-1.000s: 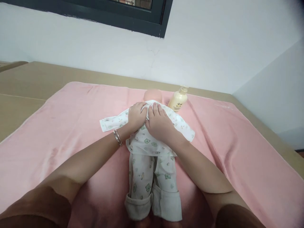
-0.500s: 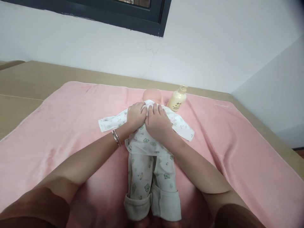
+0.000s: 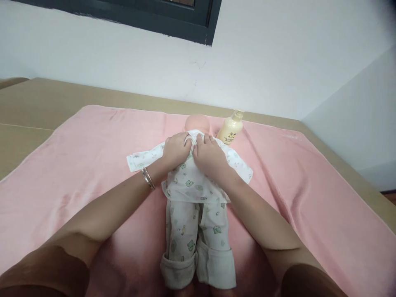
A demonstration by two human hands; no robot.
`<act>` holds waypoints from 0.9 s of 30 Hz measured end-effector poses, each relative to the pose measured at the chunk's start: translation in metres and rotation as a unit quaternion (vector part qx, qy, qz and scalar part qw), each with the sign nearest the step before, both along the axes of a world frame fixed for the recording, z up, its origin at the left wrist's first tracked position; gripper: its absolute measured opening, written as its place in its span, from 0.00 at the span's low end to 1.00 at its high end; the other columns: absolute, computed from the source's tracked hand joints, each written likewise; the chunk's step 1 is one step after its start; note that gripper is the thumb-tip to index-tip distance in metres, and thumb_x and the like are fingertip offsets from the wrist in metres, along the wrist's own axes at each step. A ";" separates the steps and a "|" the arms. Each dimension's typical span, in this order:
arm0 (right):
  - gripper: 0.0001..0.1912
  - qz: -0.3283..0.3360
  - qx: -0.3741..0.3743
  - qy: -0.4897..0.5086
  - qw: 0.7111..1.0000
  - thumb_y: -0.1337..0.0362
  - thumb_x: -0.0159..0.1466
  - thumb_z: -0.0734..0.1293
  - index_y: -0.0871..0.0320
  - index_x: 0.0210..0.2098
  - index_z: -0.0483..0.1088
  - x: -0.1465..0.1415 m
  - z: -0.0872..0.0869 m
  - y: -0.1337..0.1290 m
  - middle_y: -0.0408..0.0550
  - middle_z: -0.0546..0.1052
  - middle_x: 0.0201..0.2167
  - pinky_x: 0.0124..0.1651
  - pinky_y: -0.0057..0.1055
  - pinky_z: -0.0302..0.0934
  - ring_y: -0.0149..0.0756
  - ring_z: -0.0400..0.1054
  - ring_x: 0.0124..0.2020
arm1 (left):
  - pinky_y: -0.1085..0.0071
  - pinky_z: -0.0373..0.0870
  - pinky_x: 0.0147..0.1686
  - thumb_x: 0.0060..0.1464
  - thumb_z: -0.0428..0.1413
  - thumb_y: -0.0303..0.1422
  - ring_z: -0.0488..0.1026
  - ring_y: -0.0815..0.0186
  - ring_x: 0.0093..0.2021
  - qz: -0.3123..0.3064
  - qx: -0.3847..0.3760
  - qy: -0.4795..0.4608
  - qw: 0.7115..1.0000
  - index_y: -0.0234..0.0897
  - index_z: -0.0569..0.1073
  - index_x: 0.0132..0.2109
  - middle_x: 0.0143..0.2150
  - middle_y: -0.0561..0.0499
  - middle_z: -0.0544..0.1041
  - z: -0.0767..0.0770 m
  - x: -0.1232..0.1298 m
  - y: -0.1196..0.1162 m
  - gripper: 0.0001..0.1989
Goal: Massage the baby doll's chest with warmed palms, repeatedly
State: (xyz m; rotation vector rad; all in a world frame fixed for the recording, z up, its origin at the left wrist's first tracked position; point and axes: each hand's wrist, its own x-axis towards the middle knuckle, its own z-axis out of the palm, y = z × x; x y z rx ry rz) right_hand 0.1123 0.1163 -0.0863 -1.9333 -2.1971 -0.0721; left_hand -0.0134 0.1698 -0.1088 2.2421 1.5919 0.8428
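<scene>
L hand & R hand both on upper body of dressed doll; bangles on L wrist. Doll's head nr far edge of pink blanket, pale-yellow btl just beside, to R. Blanket on tbl, tbl's far edge by white wall.

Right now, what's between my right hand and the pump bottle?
In the head view, part of the white printed shirt lies between your right hand and the pump bottle; no separate object shows there.
</scene>
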 end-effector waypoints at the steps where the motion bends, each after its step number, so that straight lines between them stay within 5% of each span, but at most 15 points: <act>1: 0.29 0.009 0.004 -0.003 1.000 0.64 0.72 0.50 0.73 0.68 0.55 -0.002 0.001 -0.003 0.73 0.61 0.67 0.69 0.50 0.50 0.58 0.55 0.69 | 0.60 0.69 0.53 0.63 0.43 0.33 0.76 0.55 0.50 -0.006 -0.012 0.012 1.000 0.38 0.77 0.47 0.50 0.43 0.81 0.003 -0.001 0.001 0.18; 5: 0.28 0.017 -0.033 0.054 0.998 0.65 0.71 0.49 0.69 0.66 0.59 0.012 0.008 0.008 0.67 0.66 0.64 0.64 0.46 0.57 0.54 0.60 0.66 | 0.59 0.71 0.50 0.65 0.41 0.35 0.77 0.54 0.47 -0.013 -0.031 0.054 0.998 0.37 0.75 0.46 0.48 0.41 0.80 0.009 -0.002 -0.001 0.18; 11: 0.32 -0.040 -0.082 0.108 0.990 0.52 0.72 0.48 0.72 0.54 0.69 0.035 0.008 0.030 0.71 0.71 0.59 0.62 0.45 0.58 0.56 0.61 0.64 | 0.56 0.60 0.66 0.60 0.41 0.23 0.66 0.54 0.64 -0.018 -0.008 0.048 0.999 0.30 0.71 0.52 0.58 0.36 0.74 0.009 0.009 -0.017 0.19; 17: 0.23 -0.018 -0.031 -0.029 0.999 0.63 0.71 0.51 0.73 0.51 0.70 0.012 0.014 0.000 0.72 0.75 0.51 0.57 0.45 0.61 0.56 0.69 0.54 | 0.53 0.69 0.55 0.62 0.42 0.32 0.73 0.51 0.49 0.005 -0.041 0.018 0.999 0.34 0.71 0.42 0.46 0.36 0.77 0.009 0.008 -0.004 0.14; 22: 0.22 -0.005 -0.085 0.020 0.996 0.61 0.71 0.51 0.68 0.47 0.72 0.022 0.018 0.012 0.67 0.77 0.48 0.55 0.42 0.63 0.53 0.70 0.53 | 0.50 0.67 0.57 0.61 0.40 0.29 0.71 0.48 0.52 -0.049 0.047 0.108 0.992 0.29 0.72 0.44 0.47 0.33 0.76 0.002 0.010 -0.015 0.17; 27: 0.28 0.008 -0.074 0.045 0.996 0.57 0.72 0.49 0.73 0.54 0.69 0.033 0.010 0.028 0.70 0.73 0.55 0.63 0.46 0.56 0.55 0.63 0.62 | 0.50 0.60 0.65 0.58 0.41 0.25 0.66 0.49 0.61 -0.088 0.099 0.111 0.985 0.27 0.71 0.48 0.54 0.32 0.73 0.000 0.014 -0.028 0.18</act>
